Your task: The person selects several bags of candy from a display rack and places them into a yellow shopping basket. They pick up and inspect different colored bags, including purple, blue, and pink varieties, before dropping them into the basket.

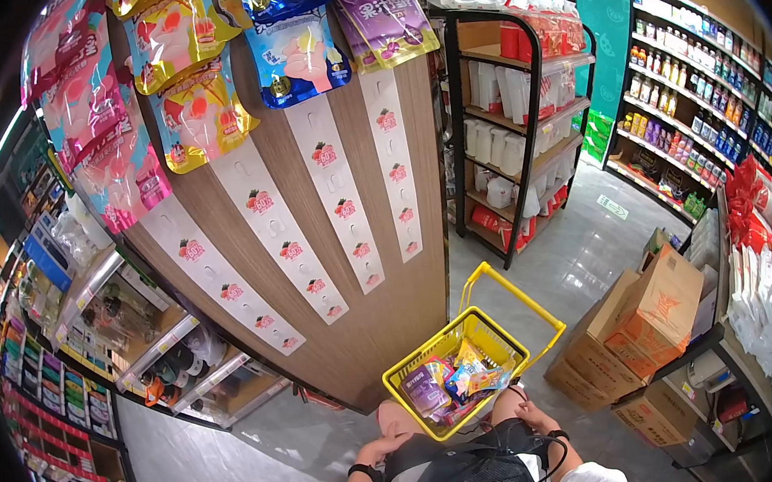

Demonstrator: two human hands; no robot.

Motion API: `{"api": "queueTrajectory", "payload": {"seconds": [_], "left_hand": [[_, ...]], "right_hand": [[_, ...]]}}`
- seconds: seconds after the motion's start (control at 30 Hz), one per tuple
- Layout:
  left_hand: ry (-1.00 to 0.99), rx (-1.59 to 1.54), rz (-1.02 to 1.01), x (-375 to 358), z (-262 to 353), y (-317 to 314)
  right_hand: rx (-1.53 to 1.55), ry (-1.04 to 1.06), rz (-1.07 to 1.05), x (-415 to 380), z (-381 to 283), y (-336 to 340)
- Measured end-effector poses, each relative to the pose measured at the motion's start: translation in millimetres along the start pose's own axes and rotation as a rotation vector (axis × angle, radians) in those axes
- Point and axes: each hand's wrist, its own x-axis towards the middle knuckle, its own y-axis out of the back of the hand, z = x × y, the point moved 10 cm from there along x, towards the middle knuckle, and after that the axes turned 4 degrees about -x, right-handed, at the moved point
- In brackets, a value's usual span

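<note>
My left hand point(386, 445) lies on my left thigh with its fingers stretched out, holding nothing. Over on the other thigh, my right hand point(534, 417) rests just outside the basket's right side, its fingers apart and nothing seen in them. Between my knees is a yellow shopping basket point(397, 389) with a long yellow handle point(538, 294) sticking out to the upper right. Inside it lie a purple snack bag point(425, 390) and several other colourful packets point(473, 376). A dark cable runs near my right wrist.
White hanging strips point(344, 210) line a wooden panel point(385, 333) ahead, with pink point(101, 128), yellow point(201, 115), blue point(301, 56) and purple bags point(390, 25) hung at the top. Cardboard boxes point(654, 314) stand right of the basket. Stocked shelves point(522, 119) stand behind.
</note>
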Motion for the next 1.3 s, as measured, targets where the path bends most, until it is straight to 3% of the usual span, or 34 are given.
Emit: {"api": "queueTrajectory", "payload": {"seconds": [0.87, 1.3], "left_hand": [[0.060, -0.022, -0.015, -19.0, 8.6, -6.4], [0.077, 0.005, 0.036, -27.9, 16.2, -5.8]], "right_hand": [[-0.025, 0.140, 0.024, 19.5, 9.0, 0.7], [0.021, 0.007, -0.050, 3.5, 5.4, -3.1]]}}
